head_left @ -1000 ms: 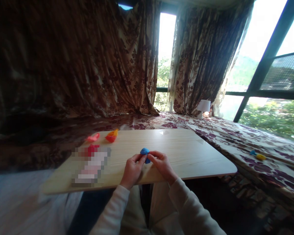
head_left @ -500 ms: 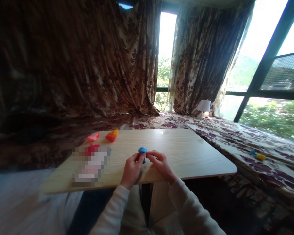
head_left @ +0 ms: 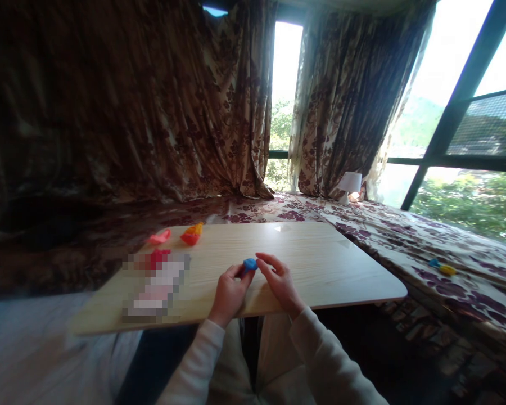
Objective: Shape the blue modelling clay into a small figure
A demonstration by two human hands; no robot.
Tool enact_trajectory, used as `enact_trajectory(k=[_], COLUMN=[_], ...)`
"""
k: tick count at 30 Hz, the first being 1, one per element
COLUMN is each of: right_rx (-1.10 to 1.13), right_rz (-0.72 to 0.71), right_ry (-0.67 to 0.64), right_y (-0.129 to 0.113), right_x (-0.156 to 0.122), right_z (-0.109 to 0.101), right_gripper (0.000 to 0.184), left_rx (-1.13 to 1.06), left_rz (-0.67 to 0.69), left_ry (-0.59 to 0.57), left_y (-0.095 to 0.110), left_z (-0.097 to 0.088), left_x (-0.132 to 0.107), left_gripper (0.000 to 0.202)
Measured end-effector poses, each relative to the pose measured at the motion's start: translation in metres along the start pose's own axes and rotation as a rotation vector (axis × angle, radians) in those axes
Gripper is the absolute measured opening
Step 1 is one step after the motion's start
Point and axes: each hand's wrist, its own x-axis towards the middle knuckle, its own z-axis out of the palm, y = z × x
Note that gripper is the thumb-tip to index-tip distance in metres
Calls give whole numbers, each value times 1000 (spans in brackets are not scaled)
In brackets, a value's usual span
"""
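A small blue lump [head_left: 250, 264], soft-looking like modelling clay, is held above the table near its front edge. My left hand [head_left: 229, 292] pinches it between thumb and fingers. Close by its right side is my right hand [head_left: 280, 281], with thumb and index finger spread a little apart; whether a fingertip touches the lump I cannot tell. The underside of the lump is hidden by my left fingers.
The pale wooden table [head_left: 320, 270] carries a pink piece [head_left: 160, 237], an orange-and-red piece [head_left: 191, 233], a dark pink piece [head_left: 159, 257] and a blurred-out rectangle [head_left: 158, 287]. A yellow piece [head_left: 447, 270] and a white lamp [head_left: 349, 185] are on the flowered cover.
The blue lump has tilted and sunk slightly; its darker lower part no longer shows. My right fingers have loosened from its edge and spread.
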Motion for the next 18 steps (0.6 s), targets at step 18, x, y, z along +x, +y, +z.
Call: enact_trajectory(k=[18], right_rx=[-10], right_rz=[42], right_ry=[-103], right_y=[5], right_x=[2], right_z=[0], right_gripper=[27], left_rx=[287], left_rz=[205], left_ry=[40], left_y=[-2], left_z=[4], left_x=[-6], left_gripper=[18])
